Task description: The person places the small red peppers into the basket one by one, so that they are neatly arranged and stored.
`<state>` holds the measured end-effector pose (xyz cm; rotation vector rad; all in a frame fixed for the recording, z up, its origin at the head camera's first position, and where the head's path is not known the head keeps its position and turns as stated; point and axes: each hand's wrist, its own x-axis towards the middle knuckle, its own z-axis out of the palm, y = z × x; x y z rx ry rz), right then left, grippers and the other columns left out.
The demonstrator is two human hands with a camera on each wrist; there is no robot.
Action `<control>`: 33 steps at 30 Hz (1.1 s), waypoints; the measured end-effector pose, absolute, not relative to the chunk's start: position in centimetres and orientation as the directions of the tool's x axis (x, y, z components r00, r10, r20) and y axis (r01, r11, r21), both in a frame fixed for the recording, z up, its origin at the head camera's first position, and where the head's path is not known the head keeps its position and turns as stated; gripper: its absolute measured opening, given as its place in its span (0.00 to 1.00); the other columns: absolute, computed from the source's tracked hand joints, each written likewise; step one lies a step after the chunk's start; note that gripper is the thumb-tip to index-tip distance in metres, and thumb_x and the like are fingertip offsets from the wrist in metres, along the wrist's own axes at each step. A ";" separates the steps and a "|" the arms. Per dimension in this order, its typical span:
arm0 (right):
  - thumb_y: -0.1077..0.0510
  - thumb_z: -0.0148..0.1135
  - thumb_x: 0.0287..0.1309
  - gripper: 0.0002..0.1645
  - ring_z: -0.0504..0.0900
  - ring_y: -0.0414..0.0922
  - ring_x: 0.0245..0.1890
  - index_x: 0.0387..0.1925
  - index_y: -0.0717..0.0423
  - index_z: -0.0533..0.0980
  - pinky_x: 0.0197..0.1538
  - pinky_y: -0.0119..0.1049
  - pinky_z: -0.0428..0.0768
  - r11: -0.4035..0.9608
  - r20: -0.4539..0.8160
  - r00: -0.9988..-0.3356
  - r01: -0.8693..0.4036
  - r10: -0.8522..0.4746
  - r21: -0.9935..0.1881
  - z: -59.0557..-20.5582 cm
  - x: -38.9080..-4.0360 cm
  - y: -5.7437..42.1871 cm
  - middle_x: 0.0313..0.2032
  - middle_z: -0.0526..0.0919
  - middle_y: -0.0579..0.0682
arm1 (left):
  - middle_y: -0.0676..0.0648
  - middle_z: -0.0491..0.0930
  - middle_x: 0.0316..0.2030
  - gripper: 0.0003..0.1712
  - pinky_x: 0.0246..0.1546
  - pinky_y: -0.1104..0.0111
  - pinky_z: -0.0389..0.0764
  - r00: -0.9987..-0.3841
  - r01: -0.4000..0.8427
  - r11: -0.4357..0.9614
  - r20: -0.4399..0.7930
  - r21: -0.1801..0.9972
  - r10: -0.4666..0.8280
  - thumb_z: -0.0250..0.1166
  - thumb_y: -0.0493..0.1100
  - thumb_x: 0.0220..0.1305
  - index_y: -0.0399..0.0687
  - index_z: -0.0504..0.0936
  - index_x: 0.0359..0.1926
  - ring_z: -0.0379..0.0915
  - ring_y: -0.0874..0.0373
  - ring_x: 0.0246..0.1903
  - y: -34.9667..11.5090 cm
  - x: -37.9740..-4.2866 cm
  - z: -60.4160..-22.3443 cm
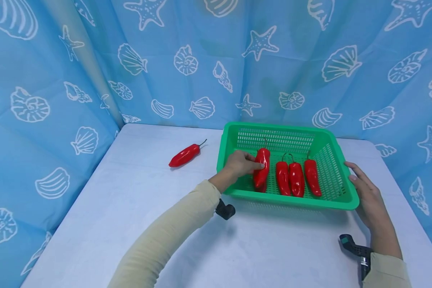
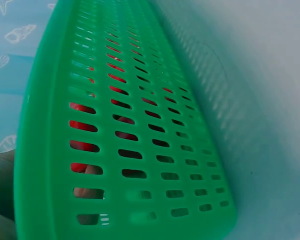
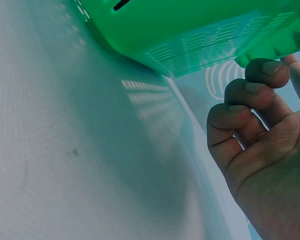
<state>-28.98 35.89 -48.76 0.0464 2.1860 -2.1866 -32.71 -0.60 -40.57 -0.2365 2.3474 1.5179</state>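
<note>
In the head view my left hand (image 1: 240, 164) reaches over the left part of a green plastic basket (image 1: 291, 203). Its thumb and fingers pinch a red chili pepper (image 1: 262, 170). Another red pepper (image 1: 261, 189) shows partly beneath the held one. Three more peppers (image 1: 297, 180) lie side by side on the basket floor, stems pointing away from me. At the basket's right end, my right hand (image 1: 371, 198) holds the rim; its curled fingers (image 3: 250, 95) show near the rim in the right wrist view. Mostly hidden by the basket wall (image 2: 115, 125) is the left hand in its wrist view.
A single red pepper (image 1: 185, 156) lies on the white tablecloth (image 1: 129, 192), left of the basket. Behind and along the sides hangs a blue curtain (image 1: 187, 96) printed with shells and starfish. Each wrist wears a black camera mount (image 1: 356, 250).
</note>
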 end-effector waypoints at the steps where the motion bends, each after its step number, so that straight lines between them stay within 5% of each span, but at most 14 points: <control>1: 0.45 0.54 0.73 0.30 0.82 0.32 0.42 0.73 0.33 0.64 0.39 0.26 0.82 0.000 -0.059 -0.998 0.059 -0.013 -0.998 -48.8 -29.0 35.9 0.56 0.72 0.41 | 0.47 0.81 0.35 0.18 0.49 0.57 0.82 -0.929 -0.322 0.417 -0.370 0.850 0.036 0.74 0.42 0.59 0.42 0.81 0.48 0.81 0.52 0.38 -0.6 -32.7 -40.6; 33: 0.46 0.53 0.74 0.29 0.83 0.32 0.41 0.73 0.34 0.64 0.39 0.27 0.83 -0.046 -0.049 -0.998 0.051 -0.032 -0.998 -48.9 -28.9 36.0 0.56 0.73 0.39 | 0.44 0.84 0.39 0.11 0.55 0.57 0.79 -0.922 -0.339 0.247 -0.373 0.908 0.105 0.71 0.41 0.63 0.42 0.83 0.45 0.85 0.52 0.38 -1.0 -32.3 -41.6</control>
